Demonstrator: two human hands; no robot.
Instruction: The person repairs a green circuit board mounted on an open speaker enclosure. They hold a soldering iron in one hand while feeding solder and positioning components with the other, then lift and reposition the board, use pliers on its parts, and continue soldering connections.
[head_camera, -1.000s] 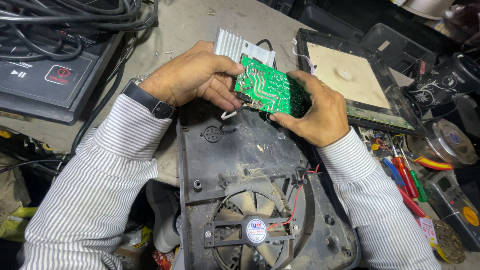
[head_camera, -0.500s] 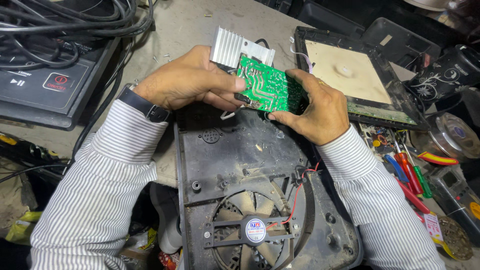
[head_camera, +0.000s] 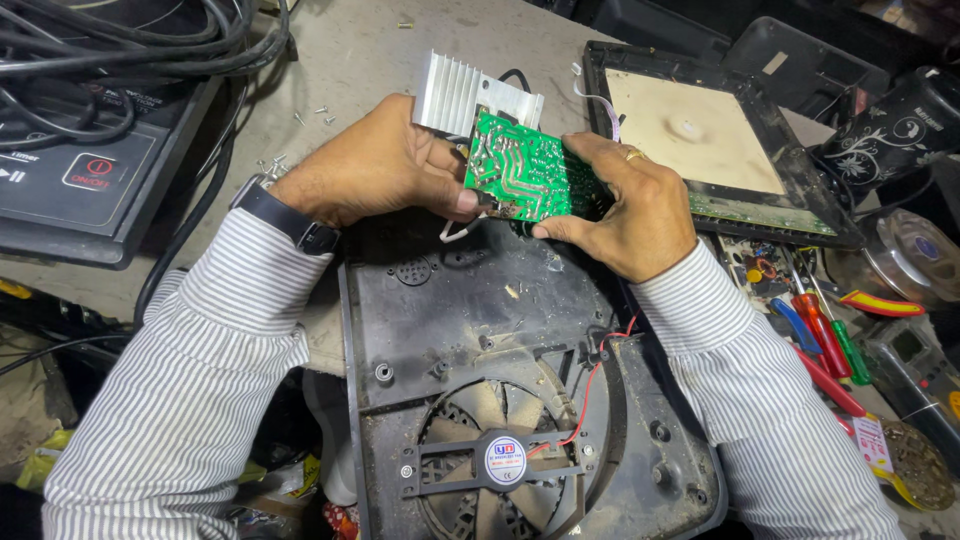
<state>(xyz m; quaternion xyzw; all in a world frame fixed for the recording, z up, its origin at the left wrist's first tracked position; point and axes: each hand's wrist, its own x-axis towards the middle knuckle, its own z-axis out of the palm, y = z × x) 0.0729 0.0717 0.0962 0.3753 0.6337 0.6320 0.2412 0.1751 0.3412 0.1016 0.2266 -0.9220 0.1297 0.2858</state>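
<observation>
Holding the green circuit board (head_camera: 525, 178) tight, my left hand (head_camera: 375, 165) and right hand (head_camera: 635, 205) have tipped it up a little over the black casing's (head_camera: 480, 300) top edge, showing me its solder side.

The far edge of the green circuit board (head_camera: 525, 178) is covered by the right hand (head_camera: 630, 205). The fan (head_camera: 500, 462) gets cut off at the bottom edge. The tiny screws (head_camera: 312, 113) can barely be made out on the table.
</observation>
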